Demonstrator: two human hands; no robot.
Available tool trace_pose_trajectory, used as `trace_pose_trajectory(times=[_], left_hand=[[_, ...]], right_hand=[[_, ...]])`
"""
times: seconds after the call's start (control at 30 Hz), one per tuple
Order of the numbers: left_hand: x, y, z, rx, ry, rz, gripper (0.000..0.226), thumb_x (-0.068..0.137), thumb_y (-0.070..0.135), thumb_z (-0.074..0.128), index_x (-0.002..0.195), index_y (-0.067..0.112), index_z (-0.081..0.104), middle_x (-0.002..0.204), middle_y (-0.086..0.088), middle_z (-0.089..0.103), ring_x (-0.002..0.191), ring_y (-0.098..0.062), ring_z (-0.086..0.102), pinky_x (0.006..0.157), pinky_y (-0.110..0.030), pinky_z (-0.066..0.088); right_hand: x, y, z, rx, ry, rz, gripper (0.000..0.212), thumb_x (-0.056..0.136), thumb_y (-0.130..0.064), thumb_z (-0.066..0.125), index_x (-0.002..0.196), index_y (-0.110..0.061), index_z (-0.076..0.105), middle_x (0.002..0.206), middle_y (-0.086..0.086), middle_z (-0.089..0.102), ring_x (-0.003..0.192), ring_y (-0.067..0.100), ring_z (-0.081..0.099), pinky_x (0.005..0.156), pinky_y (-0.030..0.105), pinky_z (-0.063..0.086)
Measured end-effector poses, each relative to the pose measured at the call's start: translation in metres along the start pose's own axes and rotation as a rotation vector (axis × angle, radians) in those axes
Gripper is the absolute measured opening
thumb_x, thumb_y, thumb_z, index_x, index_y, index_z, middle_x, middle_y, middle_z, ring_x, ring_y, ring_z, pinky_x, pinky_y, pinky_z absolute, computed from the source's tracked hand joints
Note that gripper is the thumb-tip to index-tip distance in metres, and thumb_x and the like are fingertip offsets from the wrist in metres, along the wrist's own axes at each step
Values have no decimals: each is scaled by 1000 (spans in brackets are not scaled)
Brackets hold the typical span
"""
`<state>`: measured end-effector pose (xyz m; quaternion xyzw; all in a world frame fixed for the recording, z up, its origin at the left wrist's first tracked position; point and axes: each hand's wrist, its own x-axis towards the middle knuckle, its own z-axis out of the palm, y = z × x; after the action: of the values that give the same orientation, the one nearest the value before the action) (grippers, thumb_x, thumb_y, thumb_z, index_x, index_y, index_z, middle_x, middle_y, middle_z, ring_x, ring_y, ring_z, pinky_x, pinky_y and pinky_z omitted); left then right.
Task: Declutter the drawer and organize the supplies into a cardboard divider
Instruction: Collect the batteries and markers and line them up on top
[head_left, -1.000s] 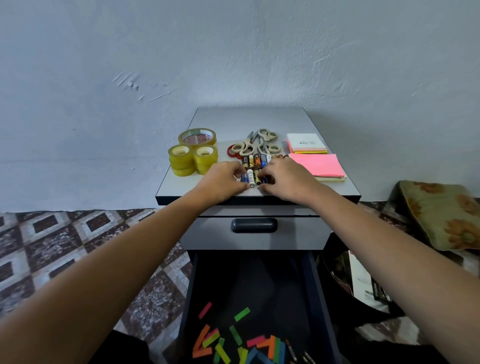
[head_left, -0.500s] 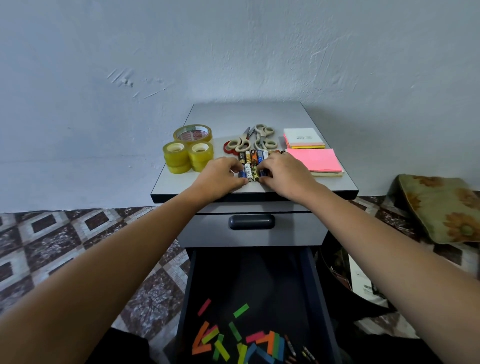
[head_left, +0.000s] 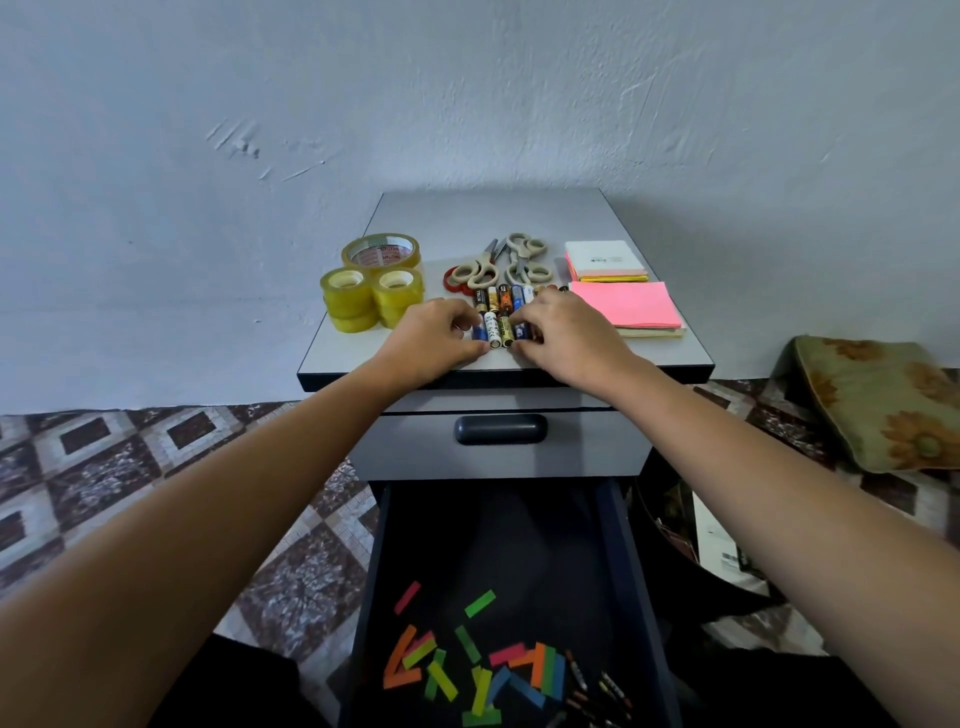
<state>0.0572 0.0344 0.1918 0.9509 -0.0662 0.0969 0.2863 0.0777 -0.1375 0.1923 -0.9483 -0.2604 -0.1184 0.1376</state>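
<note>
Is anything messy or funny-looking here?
Yes. The colored paper strips lie scattered every which way in the open drawer, some overlapping. On the cabinet top, the tape rolls, scissors and batteries sit in tidy groups.

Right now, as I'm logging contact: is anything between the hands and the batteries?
Nothing visible does. The left hand and right hand pinch the near row of batteries from either side; the scissors lie behind.

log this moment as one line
step: grouping small cylindrical batteries on grey cabinet top | left hand: grips batteries | right hand: grips batteries | open dark drawer: coloured paper strips
</note>
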Motion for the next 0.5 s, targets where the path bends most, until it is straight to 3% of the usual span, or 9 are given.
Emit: trace_pose_trajectory(times=[0.2,0.33,0.5], left_hand=[[-5,1,-4,-9,47,28,33,81,26,70,111,12,63,104,-2,61,89,-14,57,73,-19,40],[-35,11,2,-121,101,69,25,81,23,71,102,13,64,81,3,57,65,-6,50,62,-14,38],[-91,-3,46,-173,-71,94,20,80,20,72,98,15,65,72,11,56,60,2,52,63,-5,38]], right_hand=[[-8,-3,-5,94,53,21,35,88,-29,61,120,-16,62,114,5,57,107,21,52,86,31,43],[-38,-8,-10,331,73,60,17,84,-24,68,98,-13,67,89,-1,57,83,15,55,75,27,43],[-95,5,13,456,-174,170,5,83,-23,69,81,-22,65,72,-9,59,69,9,55,63,21,41]])
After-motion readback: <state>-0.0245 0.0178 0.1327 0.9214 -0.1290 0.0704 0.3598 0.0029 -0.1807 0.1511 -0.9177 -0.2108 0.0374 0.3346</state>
